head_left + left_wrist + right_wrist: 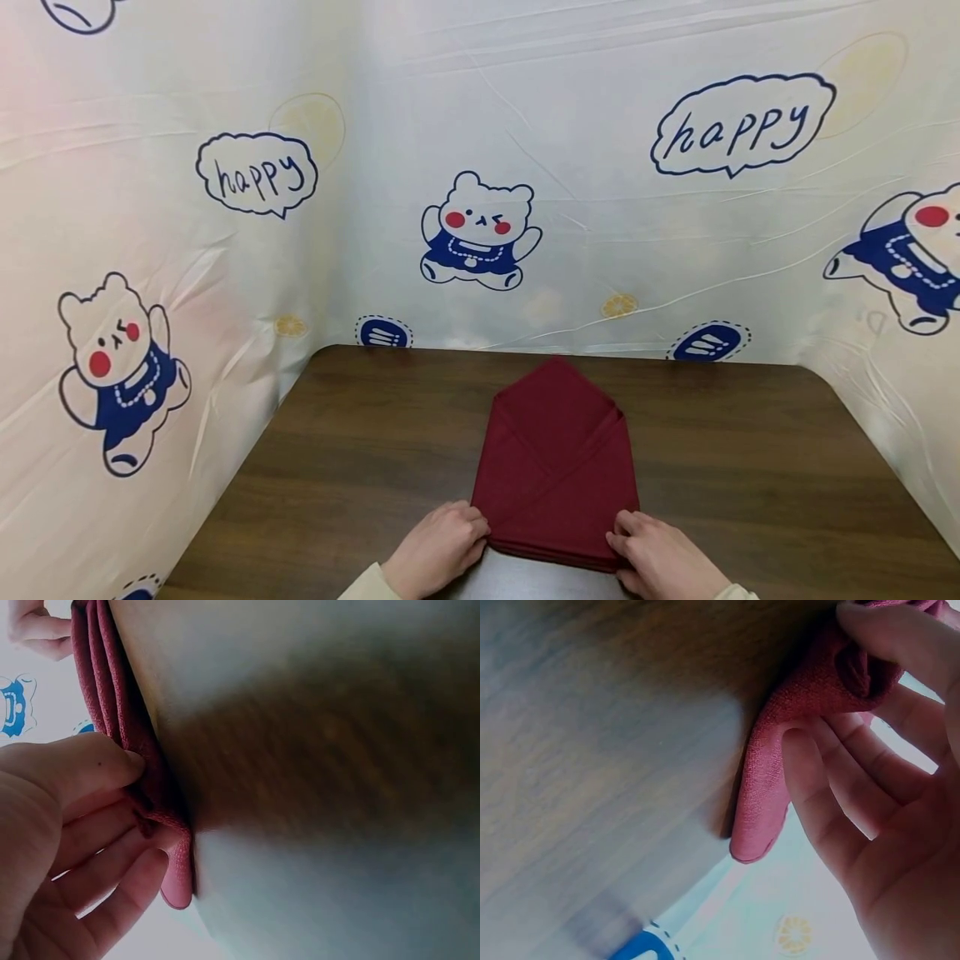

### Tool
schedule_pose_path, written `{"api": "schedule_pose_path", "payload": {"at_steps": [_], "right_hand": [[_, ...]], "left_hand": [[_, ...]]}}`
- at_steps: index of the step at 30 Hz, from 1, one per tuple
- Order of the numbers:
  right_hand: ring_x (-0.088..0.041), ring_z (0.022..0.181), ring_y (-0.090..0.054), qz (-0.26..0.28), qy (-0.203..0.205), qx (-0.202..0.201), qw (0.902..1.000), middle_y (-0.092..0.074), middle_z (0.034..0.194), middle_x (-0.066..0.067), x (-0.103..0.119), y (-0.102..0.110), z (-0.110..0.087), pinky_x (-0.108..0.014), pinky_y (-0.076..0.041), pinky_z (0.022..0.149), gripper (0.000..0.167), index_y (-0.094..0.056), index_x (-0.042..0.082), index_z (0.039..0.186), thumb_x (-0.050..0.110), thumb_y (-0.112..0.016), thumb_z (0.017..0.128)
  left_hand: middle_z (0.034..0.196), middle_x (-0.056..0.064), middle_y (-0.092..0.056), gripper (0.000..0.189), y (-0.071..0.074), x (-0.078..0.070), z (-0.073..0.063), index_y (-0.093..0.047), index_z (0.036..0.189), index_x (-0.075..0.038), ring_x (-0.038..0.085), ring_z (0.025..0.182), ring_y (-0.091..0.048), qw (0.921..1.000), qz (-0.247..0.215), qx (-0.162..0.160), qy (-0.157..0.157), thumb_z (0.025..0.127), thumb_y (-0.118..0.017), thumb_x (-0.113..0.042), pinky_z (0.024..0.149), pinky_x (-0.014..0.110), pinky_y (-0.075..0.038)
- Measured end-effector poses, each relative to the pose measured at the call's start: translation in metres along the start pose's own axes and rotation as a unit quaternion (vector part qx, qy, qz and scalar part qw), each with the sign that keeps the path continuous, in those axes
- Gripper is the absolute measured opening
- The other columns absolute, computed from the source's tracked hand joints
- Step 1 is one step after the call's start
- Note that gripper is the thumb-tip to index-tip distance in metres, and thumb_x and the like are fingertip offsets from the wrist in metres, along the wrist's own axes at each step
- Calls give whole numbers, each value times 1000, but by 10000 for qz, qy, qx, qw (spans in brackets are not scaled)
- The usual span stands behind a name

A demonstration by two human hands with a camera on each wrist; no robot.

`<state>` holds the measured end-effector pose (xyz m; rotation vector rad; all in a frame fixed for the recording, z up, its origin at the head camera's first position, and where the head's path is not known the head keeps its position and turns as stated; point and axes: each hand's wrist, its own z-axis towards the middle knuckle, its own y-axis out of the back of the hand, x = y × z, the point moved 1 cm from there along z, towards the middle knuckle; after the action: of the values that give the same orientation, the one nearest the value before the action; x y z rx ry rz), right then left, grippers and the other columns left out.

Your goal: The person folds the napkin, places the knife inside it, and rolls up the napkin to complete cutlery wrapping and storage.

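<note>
Folded red cloth (555, 508) taken as reference: it lies flat on the brown wood-grain table (360, 467), squared end toward me, pointed end away and close to the table's far edge. Two diagonal fold lines run inward from its upper sides and meet in a V near its middle. Stacked layers show along its near edge. My left hand (437, 546) is at the cloth's near left corner; left wrist view: thumb bent onto the layers, fingers curled in behind, the edge pinched between them. My right hand (663, 557) is at the near right corner with a similar grip: thumb on a rolled bit of the edge, fingers curled on the other side. How much force either hand applies, I cannot tell. A pale left sleeve (367, 585) and right sleeve (735, 592) show at my wrists, nearer me than the cloth. Beyond the cloth hangs a pale printed curtain (480, 83); behind the pointed end is a bear print (480, 233), with one "happy" bubble (257, 175) up and left of the cloth, another bubble (742, 125) up and right.
</note>
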<state>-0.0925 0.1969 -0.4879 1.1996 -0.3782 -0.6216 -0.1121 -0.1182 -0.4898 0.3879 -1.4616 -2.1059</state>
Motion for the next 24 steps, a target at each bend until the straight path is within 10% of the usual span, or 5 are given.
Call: {"api": "schedule_pose_path", "payload": {"at_steps": [24], "right_hand": [[-8, 57, -42, 2, 17, -115, 9999, -43, 66, 10, -1, -2, 0, -20, -36, 55, 19, -64, 18, 69, 7, -76, 59]], "left_hand": [[68, -10, -58, 19, -3, 1, 4, -56, 71, -19, 8, 66, -57, 9983, -240, 40, 530, 79, -72, -12, 57, 22, -43]]}}
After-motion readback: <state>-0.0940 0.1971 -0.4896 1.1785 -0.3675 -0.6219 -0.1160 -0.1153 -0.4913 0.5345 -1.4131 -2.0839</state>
